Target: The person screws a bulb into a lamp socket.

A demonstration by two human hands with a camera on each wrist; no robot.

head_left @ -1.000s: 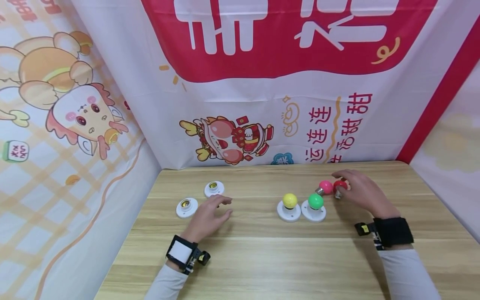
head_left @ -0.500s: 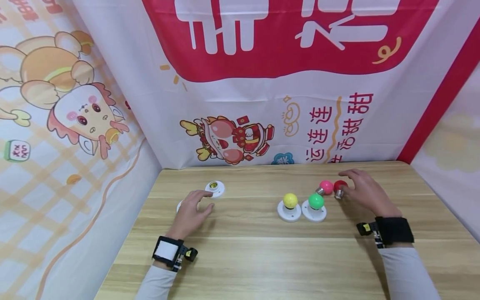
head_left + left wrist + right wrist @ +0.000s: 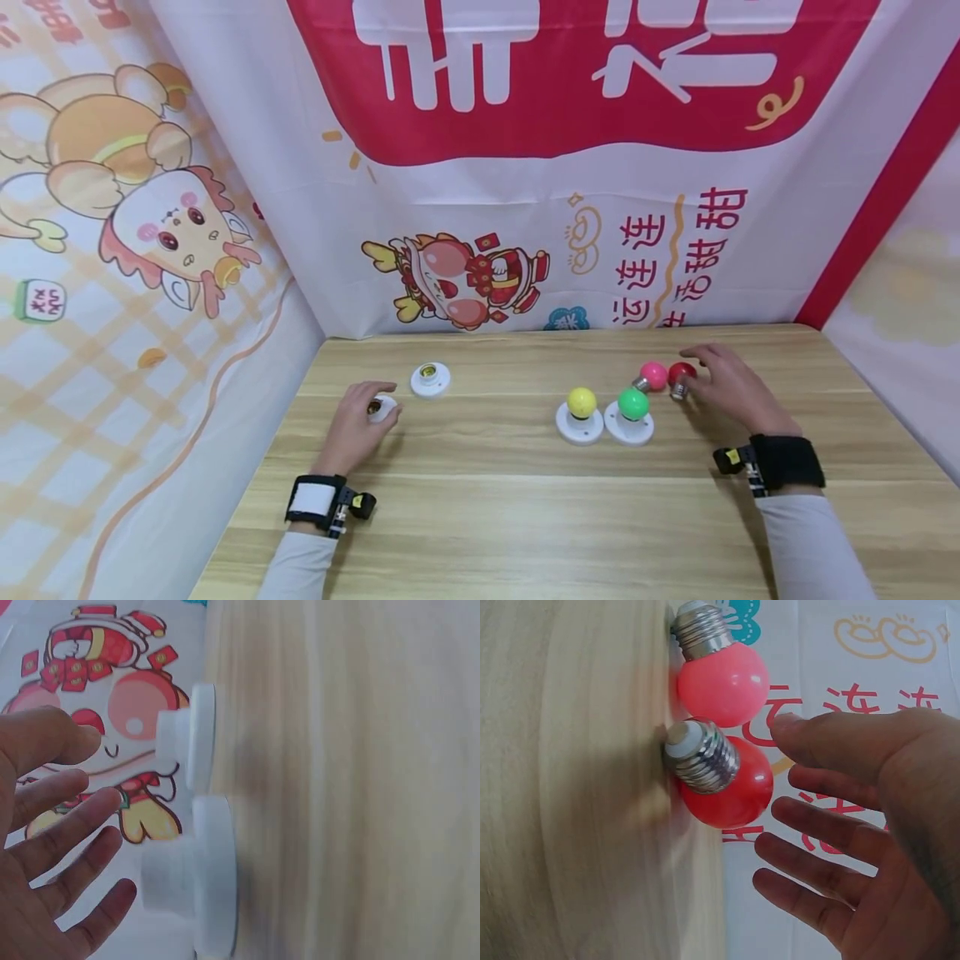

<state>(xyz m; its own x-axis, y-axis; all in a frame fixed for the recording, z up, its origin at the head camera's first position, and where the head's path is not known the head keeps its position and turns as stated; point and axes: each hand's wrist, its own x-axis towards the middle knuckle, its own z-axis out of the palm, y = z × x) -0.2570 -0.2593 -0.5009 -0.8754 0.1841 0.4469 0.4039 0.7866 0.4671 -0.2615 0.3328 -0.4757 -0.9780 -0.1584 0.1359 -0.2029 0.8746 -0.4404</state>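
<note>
My left hand (image 3: 357,423) hovers over the nearer white lamp socket (image 3: 384,408), its fingers relaxed and apart, partly hiding it. A second white lamp socket (image 3: 431,379) stands just behind to the right. The left wrist view has both sockets side by side, with the fingers (image 3: 75,825) close to them and holding nothing. On the right, my right hand (image 3: 731,385) is spread beside a red light bulb (image 3: 682,374) that lies on the table. A pink light bulb (image 3: 653,375) lies against its left side. In the right wrist view the fingertips (image 3: 781,806) are right by the red bulb's globe.
Between the hands, a yellow bulb (image 3: 582,402) and a green bulb (image 3: 633,403) stand upright in white sockets set side by side on the wooden table (image 3: 510,517). A printed cloth (image 3: 465,183) hangs along the table's back edge.
My left hand has moved left, from beside the sockets to over the nearer one. My right hand has shifted slightly right and stays by the red bulb, which has turned a little.
</note>
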